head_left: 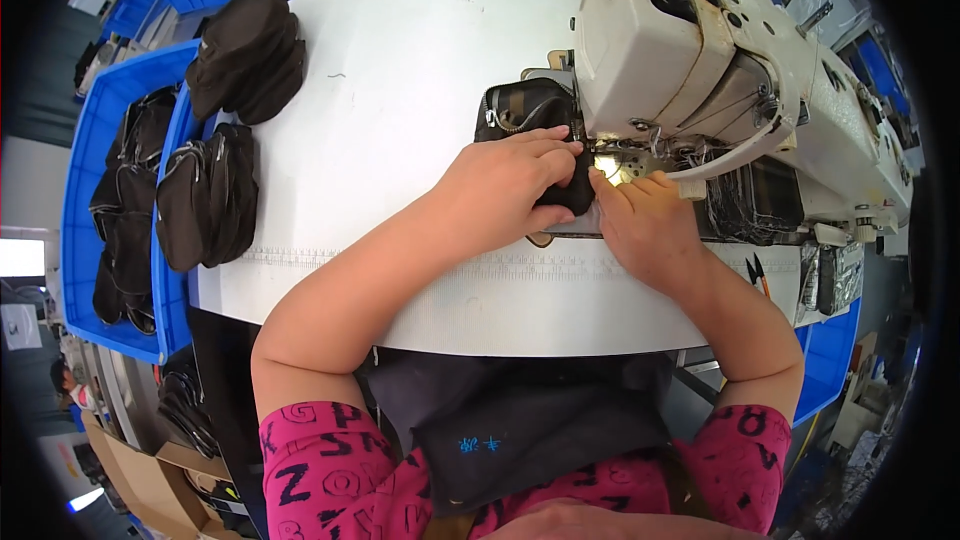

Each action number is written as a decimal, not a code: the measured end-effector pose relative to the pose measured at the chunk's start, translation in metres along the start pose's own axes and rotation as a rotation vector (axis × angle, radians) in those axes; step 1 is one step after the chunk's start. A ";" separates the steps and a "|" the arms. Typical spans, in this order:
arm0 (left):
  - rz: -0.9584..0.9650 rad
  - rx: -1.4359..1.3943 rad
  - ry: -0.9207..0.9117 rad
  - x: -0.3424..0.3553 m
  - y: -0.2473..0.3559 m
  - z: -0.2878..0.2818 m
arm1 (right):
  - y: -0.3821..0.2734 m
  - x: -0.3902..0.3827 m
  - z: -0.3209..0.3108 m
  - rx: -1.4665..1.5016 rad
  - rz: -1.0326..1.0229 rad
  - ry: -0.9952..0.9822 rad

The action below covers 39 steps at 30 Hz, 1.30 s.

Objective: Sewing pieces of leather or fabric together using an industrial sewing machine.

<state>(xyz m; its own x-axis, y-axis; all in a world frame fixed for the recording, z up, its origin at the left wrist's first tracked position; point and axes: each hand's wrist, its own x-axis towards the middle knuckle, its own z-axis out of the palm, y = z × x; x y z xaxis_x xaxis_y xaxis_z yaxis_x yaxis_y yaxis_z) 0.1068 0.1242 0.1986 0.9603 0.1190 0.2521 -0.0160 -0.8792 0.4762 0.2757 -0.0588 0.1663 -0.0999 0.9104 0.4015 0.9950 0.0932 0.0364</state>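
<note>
A black zippered pouch (520, 108) lies under the head of a white sewing machine (640, 50), beside its lit needle area (612, 162). My left hand (505, 190) is closed on the pouch, fingers curled across its top and thumb along its lower part. My right hand (645, 225) is at the pouch's right edge just below the light, index fingertip on that edge and other fingers bent; what lies under them is partly hidden. Dark fabric with loose threads (750, 205) lies right of my hand.
Piles of black pouches (207, 200) sit at the white table's (400, 60) left, beside a blue bin (85, 210) holding more. Scissors (760, 275) and a foil-like bundle (832, 270) are at right, above another blue bin (830, 360). A cardboard box (130, 460) stands lower left.
</note>
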 end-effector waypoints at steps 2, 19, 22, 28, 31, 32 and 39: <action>0.007 0.000 -0.013 -0.002 0.002 0.000 | 0.000 -0.001 -0.002 -0.006 0.014 -0.004; -0.323 0.191 0.322 -0.178 0.065 0.012 | 0.003 0.004 -0.002 0.031 -0.002 0.050; -0.369 0.206 0.439 -0.232 0.073 0.013 | 0.005 0.002 -0.001 0.025 0.035 0.000; -0.669 0.482 0.636 -0.382 0.060 0.006 | 0.000 0.003 -0.001 0.048 0.027 -0.013; -0.949 0.542 0.432 -0.439 0.059 0.020 | 0.001 0.003 0.000 0.041 0.029 -0.027; -0.957 0.537 0.436 -0.445 0.060 0.027 | 0.001 0.002 -0.001 0.036 0.023 -0.012; -0.874 0.434 0.756 -0.407 0.049 -0.007 | 0.003 -0.002 -0.054 -0.228 -0.128 0.117</action>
<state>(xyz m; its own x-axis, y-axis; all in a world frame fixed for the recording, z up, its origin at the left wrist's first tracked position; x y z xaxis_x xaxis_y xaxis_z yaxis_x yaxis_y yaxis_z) -0.2871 0.0360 0.1253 0.1977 0.8538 0.4816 0.7827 -0.4333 0.4469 0.2795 -0.0823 0.2153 -0.2366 0.8430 0.4831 0.9510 0.0989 0.2930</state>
